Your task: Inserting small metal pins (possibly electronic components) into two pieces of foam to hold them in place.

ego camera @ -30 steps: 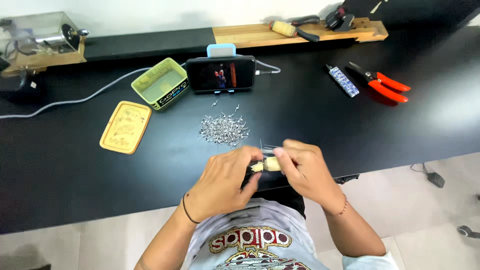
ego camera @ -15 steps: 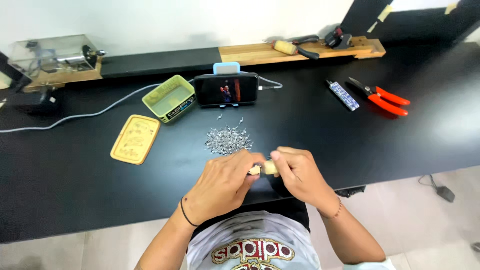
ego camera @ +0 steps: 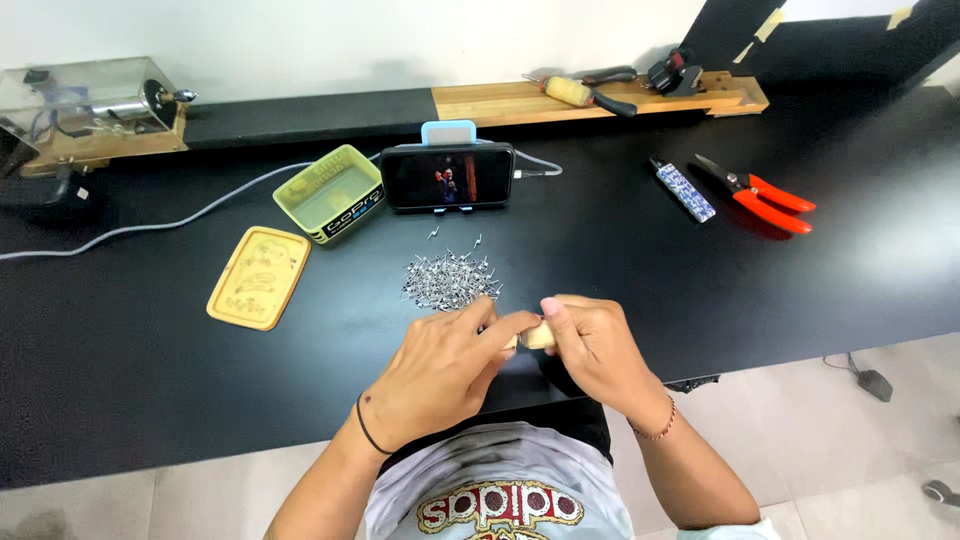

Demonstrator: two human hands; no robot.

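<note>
Both hands meet at the near edge of the black table [ego camera: 700, 260]. My left hand [ego camera: 440, 370] and my right hand [ego camera: 590, 345] pinch a small pale yellowish piece [ego camera: 538, 336] between their fingertips; most of it is hidden by the fingers. Just beyond the hands lies a pile of several small shiny metal pins [ego camera: 450, 280]. A black band circles my left wrist and a thin bracelet my right wrist.
A phone [ego camera: 447, 177] stands on a blue holder behind the pile, with a cable running left. Left of it sit a yellow tin [ego camera: 328, 193] and its flat lid [ego camera: 258, 277]. Red-handled cutters [ego camera: 765, 195] and a small patterned tube [ego camera: 680, 190] lie right. Wooden boards with tools line the back.
The view has shifted slightly and the hands sit a little lower and to the right of the pin pile. They keep holding the small pale piece together.
</note>
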